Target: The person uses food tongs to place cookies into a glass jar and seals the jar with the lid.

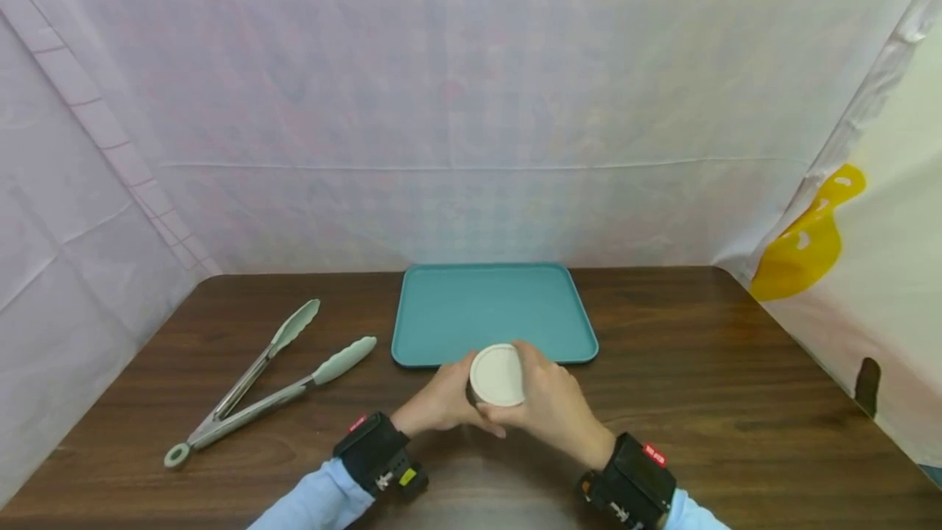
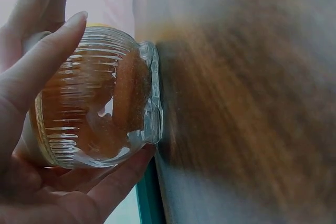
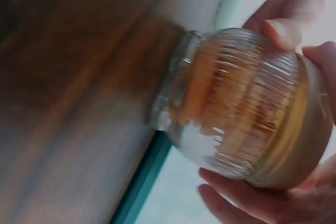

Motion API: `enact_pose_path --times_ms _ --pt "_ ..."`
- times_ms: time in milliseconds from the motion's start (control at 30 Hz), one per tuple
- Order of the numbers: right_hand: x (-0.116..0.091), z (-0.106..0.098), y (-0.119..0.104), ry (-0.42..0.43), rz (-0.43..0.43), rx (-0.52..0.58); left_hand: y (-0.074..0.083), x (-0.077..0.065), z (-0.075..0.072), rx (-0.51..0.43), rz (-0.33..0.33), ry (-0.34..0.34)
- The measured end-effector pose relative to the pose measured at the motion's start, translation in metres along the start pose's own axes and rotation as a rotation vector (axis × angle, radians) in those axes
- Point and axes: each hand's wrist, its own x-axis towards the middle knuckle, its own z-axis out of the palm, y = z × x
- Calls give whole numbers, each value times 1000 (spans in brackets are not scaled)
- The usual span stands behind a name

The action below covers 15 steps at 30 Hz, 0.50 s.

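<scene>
A ribbed clear glass jar (image 2: 94, 103) stands upright at the near middle of the table, its base right at the wood. Orange-brown pieces (image 3: 210, 90) show through its glass. The round off-white lid (image 1: 497, 375) sits on top. My left hand (image 1: 444, 401) grips the jar's body from the left, thumb on the near side and fingers round the far side. From the right, my right hand (image 1: 553, 406) holds the lid by its rim, with thumb and fingers on opposite sides.
Just behind the jar lies a teal tray (image 1: 489, 309) near the table's back edge. Spread tongs (image 1: 253, 411) with pale green tips rest on the left of the dark wooden table (image 1: 699, 375). Pale cloth (image 1: 471, 105) hangs behind and at both sides.
</scene>
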Motion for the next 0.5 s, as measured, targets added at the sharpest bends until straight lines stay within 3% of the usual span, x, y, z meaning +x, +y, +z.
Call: enact_pose_path --times_ms 100,333,500 --pt "1 -5 3 -93 -13 92 -1 0 -1 -10 2 -12" --pt "11 -23 22 -418 -2 401 -1 -1 -1 -31 -19 -36" --pt "18 -24 31 -530 8 540 0 -1 -1 -9 13 -22"
